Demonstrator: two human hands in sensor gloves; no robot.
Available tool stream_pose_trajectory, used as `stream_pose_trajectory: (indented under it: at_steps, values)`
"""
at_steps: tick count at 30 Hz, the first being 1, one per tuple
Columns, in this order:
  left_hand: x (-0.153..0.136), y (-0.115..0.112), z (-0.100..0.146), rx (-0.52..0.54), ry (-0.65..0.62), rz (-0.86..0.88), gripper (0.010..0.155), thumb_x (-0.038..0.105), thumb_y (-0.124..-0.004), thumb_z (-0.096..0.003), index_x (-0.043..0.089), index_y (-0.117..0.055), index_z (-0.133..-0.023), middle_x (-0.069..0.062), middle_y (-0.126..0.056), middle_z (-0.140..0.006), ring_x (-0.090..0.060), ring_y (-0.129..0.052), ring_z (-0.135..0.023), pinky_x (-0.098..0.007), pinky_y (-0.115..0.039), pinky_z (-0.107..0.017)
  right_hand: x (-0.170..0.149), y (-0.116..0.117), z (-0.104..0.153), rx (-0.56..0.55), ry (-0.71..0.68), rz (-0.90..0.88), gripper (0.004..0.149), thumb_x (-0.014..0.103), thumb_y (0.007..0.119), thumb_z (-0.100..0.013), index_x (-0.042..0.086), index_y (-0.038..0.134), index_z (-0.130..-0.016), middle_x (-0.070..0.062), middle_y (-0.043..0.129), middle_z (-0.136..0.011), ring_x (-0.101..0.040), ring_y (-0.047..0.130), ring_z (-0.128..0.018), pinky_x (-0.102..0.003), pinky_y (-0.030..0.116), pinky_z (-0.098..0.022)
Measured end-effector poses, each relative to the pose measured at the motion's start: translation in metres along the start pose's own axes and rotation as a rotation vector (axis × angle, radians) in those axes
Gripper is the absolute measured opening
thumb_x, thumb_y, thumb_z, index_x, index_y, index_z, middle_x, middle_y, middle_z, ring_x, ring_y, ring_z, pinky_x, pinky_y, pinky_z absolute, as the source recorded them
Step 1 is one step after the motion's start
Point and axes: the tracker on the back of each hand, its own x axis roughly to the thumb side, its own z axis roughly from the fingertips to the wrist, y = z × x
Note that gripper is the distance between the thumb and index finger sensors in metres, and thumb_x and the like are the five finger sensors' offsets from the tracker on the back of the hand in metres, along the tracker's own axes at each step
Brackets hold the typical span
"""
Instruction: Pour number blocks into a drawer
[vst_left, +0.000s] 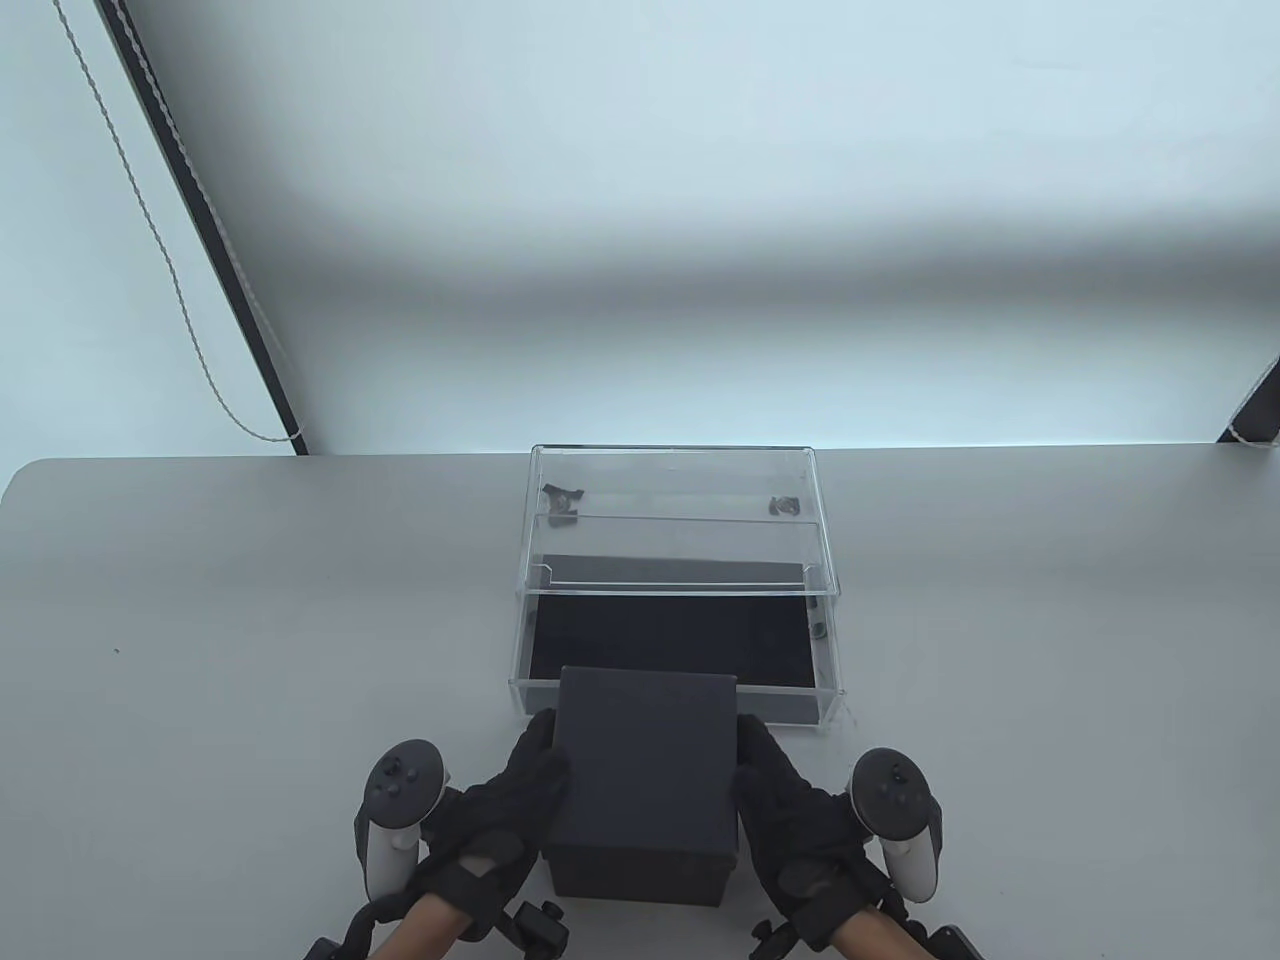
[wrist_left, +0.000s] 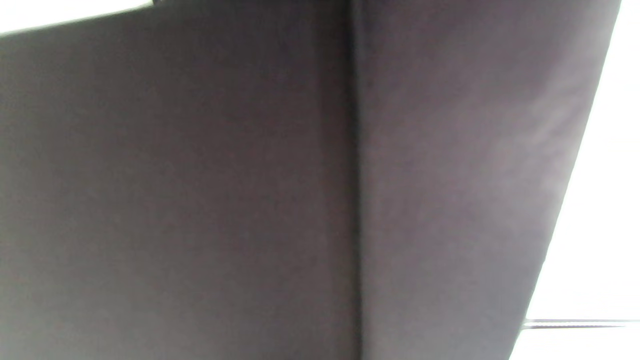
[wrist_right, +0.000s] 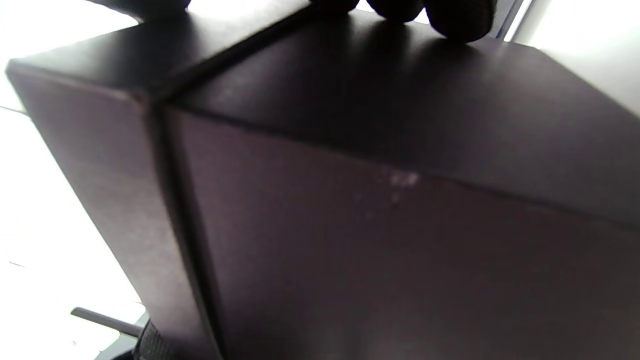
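Both grips clamp the dark box (vst_left: 645, 775) from its sides: the left hand (vst_left: 500, 810) at 9 o'clock, the right hand (vst_left: 800, 815) at 3 o'clock. At its 12 o'clock, the clear drawer (vst_left: 680, 640) sits pulled open on the desk (vst_left: 200, 650).

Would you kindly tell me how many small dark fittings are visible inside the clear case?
3: one fitting at the back left, one at the back right, and one on the right wall nearer the front. Others may be hidden behind the black box.
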Motion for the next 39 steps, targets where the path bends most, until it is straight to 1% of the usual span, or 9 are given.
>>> stream_pose_trajectory:
  at_steps: [7,8,13,20,25,31,33,35,39]
  values:
    - [-0.002,-0.004,0.000,0.015,-0.015,0.065,0.087,0.069,-0.058,-0.0461,0.013,-0.030,-0.107,-0.019,-0.026,-0.119,-0.047,-0.027,-0.107,-0.070,-0.024,-0.072,0.000,0.003,0.001,-0.036,-0.022,-0.035,0.087,0.064,0.057,-0.040,0.008,0.033,-0.102,-0.027,0.034,-0.107,-0.059,0.046,-0.090,-0.075,0.036,-0.065]
    - [-0.001,-0.004,0.000,0.014,-0.020,0.073,0.088,0.069,-0.058,-0.0463,0.015,-0.026,-0.108,-0.018,-0.024,-0.120,-0.046,-0.026,-0.107,-0.070,-0.023,-0.072,0.000,0.003,0.001,-0.037,-0.022,-0.036,0.087,0.063,0.057,-0.040,0.008,0.033,-0.102,-0.027,0.035,-0.106,-0.059,0.046,-0.091,-0.075,0.036,-0.065]
    - [0.000,-0.006,0.000,0.004,-0.027,0.115,0.088,0.069,-0.058,-0.0468,0.016,-0.023,-0.108,-0.017,-0.019,-0.120,-0.046,-0.023,-0.107,-0.070,-0.022,-0.072,0.004,0.003,0.001,-0.045,-0.036,-0.043,0.087,0.063,0.057,-0.040,0.007,0.034,-0.102,-0.027,0.034,-0.106,-0.059,0.045,-0.090,-0.075,0.036,-0.065]
    - [0.012,-0.004,0.000,-0.016,-0.083,0.118,0.089,0.069,-0.058,-0.0471,0.017,-0.020,-0.108,-0.016,-0.014,-0.120,-0.045,-0.020,-0.108,-0.070,-0.020,-0.071,0.018,0.002,0.001,-0.074,-0.088,-0.031,0.086,0.063,0.058,-0.040,0.008,0.035,-0.102,-0.028,0.032,-0.106,-0.059,0.043,-0.091,-0.075,0.034,-0.065]
    - [0.024,-0.004,0.002,-0.040,-0.139,0.148,0.089,0.069,-0.059,-0.0476,0.019,-0.018,-0.108,-0.015,-0.011,-0.120,-0.044,-0.016,-0.108,-0.070,-0.017,-0.071,0.032,0.001,0.002,-0.092,-0.145,-0.003,0.085,0.062,0.059,-0.040,0.009,0.037,-0.103,-0.028,0.030,-0.107,-0.059,0.041,-0.091,-0.075,0.033,-0.065]
    - [0.049,0.001,0.007,-0.079,-0.253,0.171,0.090,0.068,-0.061,-0.0483,0.020,-0.014,-0.108,-0.014,-0.009,-0.120,-0.043,-0.011,-0.108,-0.071,-0.013,-0.070,0.052,0.003,0.006,-0.099,-0.220,0.066,0.083,0.061,0.060,-0.041,0.010,0.040,-0.103,-0.028,0.029,-0.107,-0.059,0.040,-0.092,-0.075,0.033,-0.065]
    - [0.059,0.004,0.011,-0.096,-0.295,0.175,0.091,0.068,-0.063,-0.0484,0.021,-0.013,-0.108,-0.014,-0.010,-0.120,-0.043,-0.010,-0.108,-0.071,-0.012,-0.070,0.059,0.005,0.007,-0.090,-0.236,0.102,0.083,0.061,0.060,-0.041,0.011,0.040,-0.103,-0.028,0.027,-0.107,-0.059,0.038,-0.092,-0.075,0.032,-0.065]
    - [0.068,0.005,0.014,-0.106,-0.336,0.173,0.093,0.067,-0.065,-0.0483,0.021,-0.009,-0.107,-0.013,-0.010,-0.120,-0.042,-0.010,-0.108,-0.071,-0.012,-0.071,0.065,0.007,0.008,-0.042,-0.239,0.149,0.082,0.062,0.059,-0.041,0.015,0.037,-0.104,-0.027,0.022,-0.107,-0.058,0.032,-0.094,-0.075,0.029,-0.065]
    - [0.085,0.007,0.019,-0.158,-0.412,0.185,0.094,0.065,-0.068,-0.0486,0.022,-0.008,-0.107,-0.013,-0.012,-0.120,-0.042,-0.011,-0.109,-0.070,-0.014,-0.071,0.078,0.010,0.011,-0.047,-0.277,0.194,0.081,0.062,0.059,-0.041,0.017,0.037,-0.105,-0.026,0.020,-0.108,-0.058,0.030,-0.094,-0.075,0.027,-0.065]
